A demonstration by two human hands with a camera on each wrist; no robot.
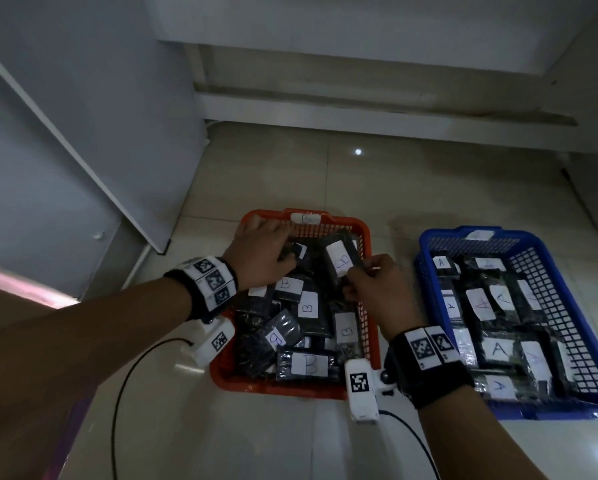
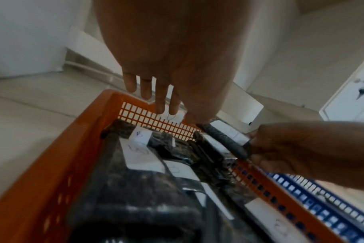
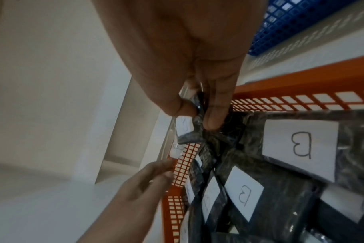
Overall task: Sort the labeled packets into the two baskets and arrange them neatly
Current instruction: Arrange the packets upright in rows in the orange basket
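Handwritten "B" labels mark the packets (image 1: 309, 364) in the orange basket (image 1: 367, 237) and its far rim; "A" labels mark packets (image 1: 497, 348) in the blue basket (image 1: 567, 271), whose rim tag looks unreadable.

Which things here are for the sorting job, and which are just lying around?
For the job:
orange basket
blue basket
B packets
A packets
held packet, pinched by the right hand
left hand

Just lying about:
black cable
white cabinet
floor
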